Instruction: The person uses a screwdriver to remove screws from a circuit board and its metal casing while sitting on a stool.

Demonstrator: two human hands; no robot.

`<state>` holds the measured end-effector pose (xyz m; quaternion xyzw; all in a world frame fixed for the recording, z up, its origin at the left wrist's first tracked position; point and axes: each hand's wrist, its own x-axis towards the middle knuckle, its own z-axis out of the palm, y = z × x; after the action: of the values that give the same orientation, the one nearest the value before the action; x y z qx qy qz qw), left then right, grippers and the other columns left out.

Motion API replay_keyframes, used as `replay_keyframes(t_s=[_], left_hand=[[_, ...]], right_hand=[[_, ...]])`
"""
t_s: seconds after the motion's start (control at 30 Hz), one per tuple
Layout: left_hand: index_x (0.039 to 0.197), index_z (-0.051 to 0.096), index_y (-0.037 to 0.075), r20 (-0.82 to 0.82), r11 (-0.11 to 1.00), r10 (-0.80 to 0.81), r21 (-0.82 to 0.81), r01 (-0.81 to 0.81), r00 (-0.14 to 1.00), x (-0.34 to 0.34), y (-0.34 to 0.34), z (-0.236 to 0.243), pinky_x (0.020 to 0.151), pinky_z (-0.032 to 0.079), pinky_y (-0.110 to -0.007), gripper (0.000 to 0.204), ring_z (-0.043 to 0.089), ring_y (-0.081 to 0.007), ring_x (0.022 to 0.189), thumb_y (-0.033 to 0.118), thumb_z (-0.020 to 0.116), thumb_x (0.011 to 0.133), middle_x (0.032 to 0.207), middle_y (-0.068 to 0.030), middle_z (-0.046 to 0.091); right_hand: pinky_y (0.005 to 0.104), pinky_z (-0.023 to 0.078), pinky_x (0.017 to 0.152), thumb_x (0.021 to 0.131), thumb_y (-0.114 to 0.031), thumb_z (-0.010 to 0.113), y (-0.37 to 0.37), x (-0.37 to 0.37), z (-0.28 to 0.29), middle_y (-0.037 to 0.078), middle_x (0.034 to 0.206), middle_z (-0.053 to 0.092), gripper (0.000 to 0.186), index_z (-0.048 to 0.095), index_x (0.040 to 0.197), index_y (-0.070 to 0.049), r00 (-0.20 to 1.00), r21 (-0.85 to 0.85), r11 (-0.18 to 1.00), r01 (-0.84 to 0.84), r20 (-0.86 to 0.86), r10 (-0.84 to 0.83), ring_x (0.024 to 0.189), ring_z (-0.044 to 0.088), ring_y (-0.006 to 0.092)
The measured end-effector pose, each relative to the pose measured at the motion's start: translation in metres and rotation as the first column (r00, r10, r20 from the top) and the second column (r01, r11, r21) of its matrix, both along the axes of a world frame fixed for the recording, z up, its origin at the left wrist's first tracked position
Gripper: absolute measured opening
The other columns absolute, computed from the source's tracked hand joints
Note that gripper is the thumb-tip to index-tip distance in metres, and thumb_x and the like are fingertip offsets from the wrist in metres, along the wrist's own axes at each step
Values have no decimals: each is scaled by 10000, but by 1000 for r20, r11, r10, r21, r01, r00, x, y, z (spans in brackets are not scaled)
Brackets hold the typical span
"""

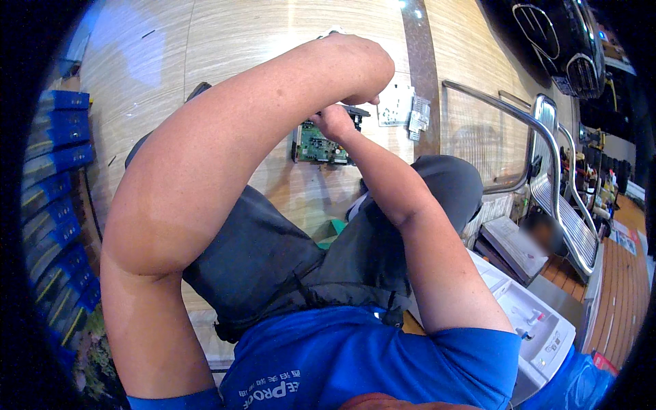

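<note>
A device with a green circuit board point(320, 147) in a dark frame is on the floor between my bent legs. My left arm reaches across over it, and my left hand point(365, 68) is curled, seen from its back. Most of its fingers are hidden, as is whatever they grip. A small grey-and-dark piece point(333, 33) shows past its far side. Just below, my right hand point(335, 123) is closed at the board's upper edge, its fingertips partly out of sight. A flat dark part point(357, 111) lies between the two hands.
Right of the device are a white sheet with small pieces point(395, 106) and a silvery packet point(419, 116). A metal-framed bench point(547, 143) stands farther right, with a white plastic basin-like unit point(547, 335) nearer me. Blue boxes point(58, 164) are stacked at left.
</note>
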<state>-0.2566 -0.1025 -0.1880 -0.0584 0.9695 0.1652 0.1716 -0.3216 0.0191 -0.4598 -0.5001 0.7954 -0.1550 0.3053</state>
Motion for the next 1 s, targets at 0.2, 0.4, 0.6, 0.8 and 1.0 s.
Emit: replay_keyframes(t_s=[0.2, 0.4, 0.6, 0.8, 1.0], left_hand=[[1038, 700, 12, 15, 1000, -13, 7, 13, 1000, -5, 1, 3, 811, 572, -450, 338, 700, -334, 975, 296, 739, 860, 994, -193, 717], [1051, 694, 15, 14, 1000, -26, -11, 26, 1000, -8, 3, 6, 815, 572, -446, 333, 699, -327, 987, 288, 735, 866, 999, -190, 717], [1060, 693, 21, 40, 1000, 21, -18, -20, 999, -1, 0, 0, 819, 572, -446, 329, 698, -328, 988, 286, 733, 868, 1007, -191, 715], [1059, 694, 20, 33, 1000, 9, -11, -9, 999, -2, 0, -1, 816, 572, -448, 338, 700, -330, 978, 294, 735, 865, 1001, -190, 716], [1044, 699, 14, 22, 1000, 1, 3, -1, 1000, -3, 0, 2, 809, 572, -452, 339, 701, -335, 971, 300, 734, 865, 994, -191, 718]], right_hand=[[504, 496, 927, 896, -186, 615, 2, -11, -16, 254, 1066, 672, 234, 666, 1056, -22, 994, 40, 998, -51, -93, 55, 1055, 633, 416], [508, 500, 909, 883, -124, 543, 6, -19, -40, 251, 1002, 684, 197, 695, 973, -35, 986, -122, 985, -124, -129, 108, 1001, 645, 421], [503, 496, 918, 888, -132, 541, 2, -4, -26, 245, 997, 687, 201, 707, 955, -41, 990, -141, 980, -137, -53, 130, 1005, 644, 423], [503, 498, 923, 883, -167, 623, 0, -1, -9, 244, 1024, 684, 227, 678, 1067, -47, 995, -119, 989, -86, -61, 79, 1009, 641, 421], [505, 498, 926, 885, -193, 654, 2, -6, -7, 239, 1021, 688, 244, 677, 1078, -45, 997, 0, 1000, 9, -83, -9, 1018, 641, 416]])
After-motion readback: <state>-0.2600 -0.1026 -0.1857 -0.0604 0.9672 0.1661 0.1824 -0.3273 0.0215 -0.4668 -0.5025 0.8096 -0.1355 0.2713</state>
